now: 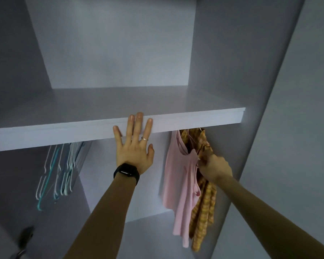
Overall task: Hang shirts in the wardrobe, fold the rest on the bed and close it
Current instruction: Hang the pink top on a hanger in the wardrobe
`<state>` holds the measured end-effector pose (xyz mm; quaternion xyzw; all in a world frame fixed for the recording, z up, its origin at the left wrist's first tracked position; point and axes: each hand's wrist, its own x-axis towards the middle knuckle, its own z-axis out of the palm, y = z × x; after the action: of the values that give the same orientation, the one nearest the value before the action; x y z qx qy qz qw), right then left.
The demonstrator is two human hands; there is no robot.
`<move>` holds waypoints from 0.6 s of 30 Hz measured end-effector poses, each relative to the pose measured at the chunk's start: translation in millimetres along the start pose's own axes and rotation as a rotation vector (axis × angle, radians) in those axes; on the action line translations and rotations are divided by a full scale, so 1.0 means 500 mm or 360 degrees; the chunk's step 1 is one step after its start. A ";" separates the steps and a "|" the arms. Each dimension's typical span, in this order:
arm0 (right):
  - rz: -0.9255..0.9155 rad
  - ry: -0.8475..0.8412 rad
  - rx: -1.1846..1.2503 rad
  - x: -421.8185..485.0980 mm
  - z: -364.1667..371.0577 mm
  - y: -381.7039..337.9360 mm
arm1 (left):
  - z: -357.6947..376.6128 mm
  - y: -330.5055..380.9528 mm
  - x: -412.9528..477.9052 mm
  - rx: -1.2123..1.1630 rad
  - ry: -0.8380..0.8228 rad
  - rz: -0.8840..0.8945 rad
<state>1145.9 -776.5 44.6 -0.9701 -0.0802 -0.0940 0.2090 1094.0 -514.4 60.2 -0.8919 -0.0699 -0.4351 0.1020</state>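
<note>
I look up into a pale open wardrobe. A pink tank top [180,186] hangs under the shelf [64,135] at the right, with a yellow checked shirt [204,208] hanging just behind it. My right hand [214,168] is closed on the pink top's shoulder strap, near its hanger. My left hand [134,144], with a ring and a black watch, lies flat with fingers spread against the shelf's front edge. The rail is hidden by the shelf.
Several empty hangers [60,174], white and teal, hang under the shelf at the left. The wardrobe's right side panel [238,128] stands close beside the hung clothes. A dark blurred object [25,238] sits at the lower left.
</note>
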 end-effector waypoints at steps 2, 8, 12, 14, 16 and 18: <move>-0.0030 0.0016 0.0071 -0.075 -0.028 0.013 | -0.027 0.009 -0.003 -0.0061 -0.0146 -0.0025; -0.0044 0.0260 0.0214 -0.328 -0.096 0.067 | -0.136 0.069 -0.015 -0.0576 -0.0513 -0.0131; 0.0076 0.0499 0.0229 -0.523 -0.107 0.102 | -0.190 0.179 -0.145 -0.1045 -0.0581 0.0162; 0.0183 0.0539 0.0205 -0.618 -0.108 0.122 | -0.216 0.258 -0.226 -0.1237 -0.0705 0.0317; 0.0326 0.0599 0.0159 -0.714 -0.109 0.153 | -0.248 0.346 -0.312 -0.1378 -0.0884 0.0543; 0.0490 0.0688 0.0089 -0.810 -0.110 0.186 | -0.282 0.430 -0.396 -0.1499 -0.1032 0.0806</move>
<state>763.0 -930.3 -29.8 -0.9221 0.1121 -0.2639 0.2600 911.5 -764.0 -37.5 -0.9167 0.3156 -0.0887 -0.2285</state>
